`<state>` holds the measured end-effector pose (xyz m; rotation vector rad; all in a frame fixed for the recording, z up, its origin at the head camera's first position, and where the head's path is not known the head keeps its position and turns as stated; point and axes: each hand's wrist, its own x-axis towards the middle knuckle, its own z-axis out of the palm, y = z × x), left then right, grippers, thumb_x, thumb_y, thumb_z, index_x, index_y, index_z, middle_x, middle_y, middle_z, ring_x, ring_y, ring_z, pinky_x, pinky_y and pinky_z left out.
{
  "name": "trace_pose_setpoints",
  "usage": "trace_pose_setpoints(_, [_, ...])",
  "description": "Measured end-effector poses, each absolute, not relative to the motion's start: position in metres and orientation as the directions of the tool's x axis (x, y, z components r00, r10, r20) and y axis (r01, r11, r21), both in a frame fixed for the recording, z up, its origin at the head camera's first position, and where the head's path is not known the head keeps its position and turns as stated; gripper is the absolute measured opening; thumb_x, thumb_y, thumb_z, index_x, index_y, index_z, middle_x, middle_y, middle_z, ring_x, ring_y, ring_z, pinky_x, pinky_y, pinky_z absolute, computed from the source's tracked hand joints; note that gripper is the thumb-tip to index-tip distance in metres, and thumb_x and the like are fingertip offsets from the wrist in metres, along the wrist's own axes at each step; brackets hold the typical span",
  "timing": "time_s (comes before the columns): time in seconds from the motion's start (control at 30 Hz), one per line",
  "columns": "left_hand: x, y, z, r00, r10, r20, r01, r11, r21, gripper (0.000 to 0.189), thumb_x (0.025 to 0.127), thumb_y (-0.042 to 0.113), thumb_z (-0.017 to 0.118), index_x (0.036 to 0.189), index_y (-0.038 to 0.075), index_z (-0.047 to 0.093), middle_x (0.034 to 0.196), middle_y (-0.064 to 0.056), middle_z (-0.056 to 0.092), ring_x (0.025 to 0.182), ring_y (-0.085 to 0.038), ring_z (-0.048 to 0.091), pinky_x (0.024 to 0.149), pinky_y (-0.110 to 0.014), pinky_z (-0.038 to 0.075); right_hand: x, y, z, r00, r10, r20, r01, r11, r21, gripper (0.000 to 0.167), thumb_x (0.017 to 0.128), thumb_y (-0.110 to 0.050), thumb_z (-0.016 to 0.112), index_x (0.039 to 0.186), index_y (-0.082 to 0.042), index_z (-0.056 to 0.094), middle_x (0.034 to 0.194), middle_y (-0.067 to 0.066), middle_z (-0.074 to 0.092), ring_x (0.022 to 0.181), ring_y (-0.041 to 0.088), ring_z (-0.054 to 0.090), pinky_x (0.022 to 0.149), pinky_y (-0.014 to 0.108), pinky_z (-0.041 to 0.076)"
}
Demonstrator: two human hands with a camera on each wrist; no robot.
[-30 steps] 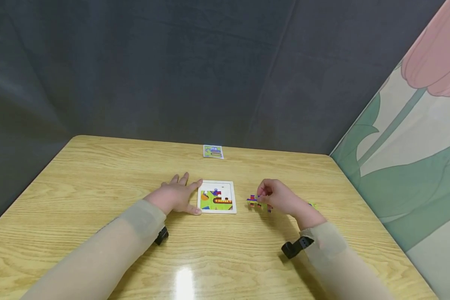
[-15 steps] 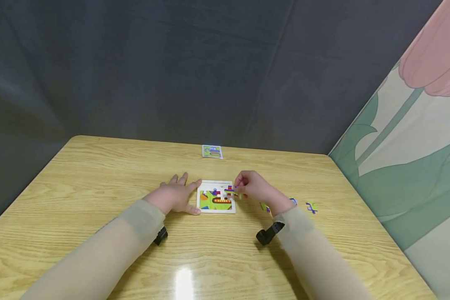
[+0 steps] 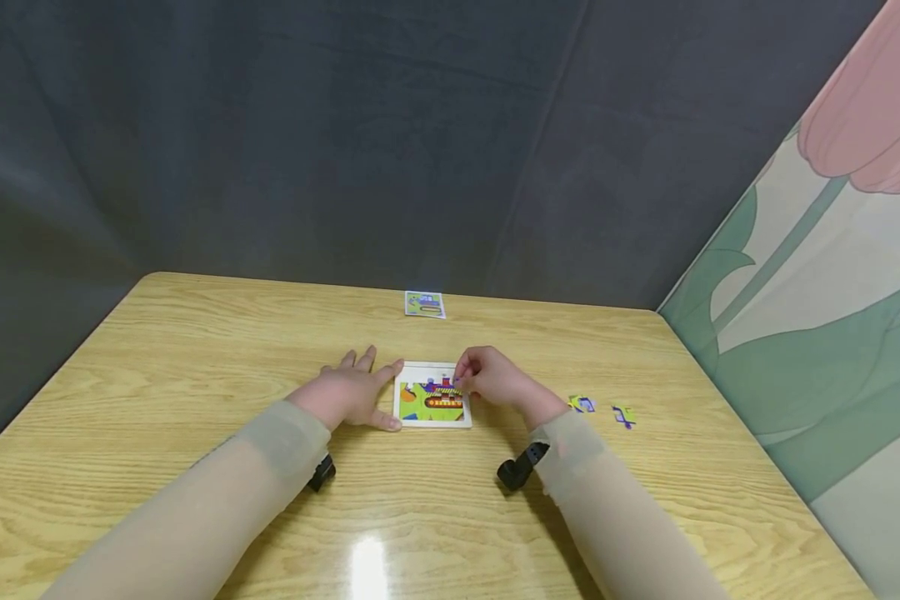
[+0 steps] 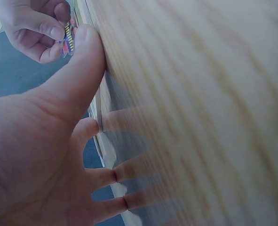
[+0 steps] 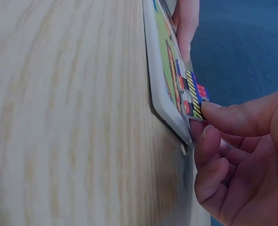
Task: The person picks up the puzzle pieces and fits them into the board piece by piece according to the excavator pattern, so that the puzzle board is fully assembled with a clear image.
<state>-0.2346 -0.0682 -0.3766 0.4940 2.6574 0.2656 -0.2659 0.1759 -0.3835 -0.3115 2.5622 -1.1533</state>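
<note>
Head view: wood-grain table [image 3: 270, 321], dark cloth [image 3: 345, 150] behind its far edge. Leftmost, a beige sleeve [image 3: 187, 504] comes in over the near edge, small black camera [image 3: 322, 472] below the wrist. Next, left hand [image 3: 348, 393], fingers straight and spread, back of hand up; index fingertip at the far left corner of a white-rimmed puzzle tray [image 3: 435, 424], thumb at its near left corner. Tray lies flat near the table's middle; green picture inside, red-and-yellow track band towards its near edge. Picture card [image 3: 424, 304] beyond it, close to the table's far edge. Right hand [image 3: 498, 381] at the tray's right edge, thumb and fingers pinching a puzzle piece [image 5: 194, 96]. Right wrist view gives its face: black-yellow stripes, red and blue parts, tilted at the tray's right side; cannot tell whether it touches the picture beneath. Farther right, towards the table's right edge, two loose bits near each other: yellow-blue piece [image 3: 582, 404], then green-blue piece [image 3: 624, 417]. Past the right edge, tulip-patterned wall [image 3: 832, 333].
</note>
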Motion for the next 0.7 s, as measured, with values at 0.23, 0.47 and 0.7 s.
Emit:
trace_pose_setpoints(0.23, [-0.2339,-0.0679,-0.3756,-0.848,0.381,-0.369,0.296,0.917,0.265,0.097,0.084,0.059,0.067,0.160,0.026,0.016,0.162,-0.023,0.001,0.144,-0.051,0.004,0.108,-0.070,0.015,-0.2639,0.1742,-0.3845,-0.926,-0.326,-0.190,-0.077,0.657,-0.750,0.014,0.092,0.002,0.067,0.085,-0.007,0.059,0.080,0.009,0.054,0.065,0.019,0.050,0.056,0.027,0.043])
trace_pose_setpoints(0.47, [-0.2322,-0.0681,-0.3736,-0.847,0.378,-0.373,0.288,0.917,0.275,0.097,0.084,0.058,0.067,0.160,0.026,0.016,0.162,-0.022,0.001,0.144,-0.050,0.004,0.109,-0.070,0.014,-0.2620,0.1731,-0.3861,-0.929,-0.321,-0.187,-0.091,0.686,-0.722,0.011,0.091,0.002,0.068,0.088,-0.006,0.061,0.082,0.008,0.054,0.069,0.019,0.049,0.058,0.027,0.042])
trace_pose_setpoints(0.7, [-0.2316,-0.0685,-0.3723,-0.847,0.382,-0.370,0.287,0.914,0.285,0.097,0.085,0.057,0.067,0.160,0.025,0.016,0.162,-0.023,0.001,0.144,-0.051,0.004,0.108,-0.070,0.015,-0.2633,0.1727,-0.3886,-0.934,-0.320,-0.160,-0.138,0.734,-0.665,0.011,0.090,0.000,0.070,0.088,-0.008,0.062,0.079,0.006,0.050,0.076,0.020,0.048,0.065,0.030,0.037])
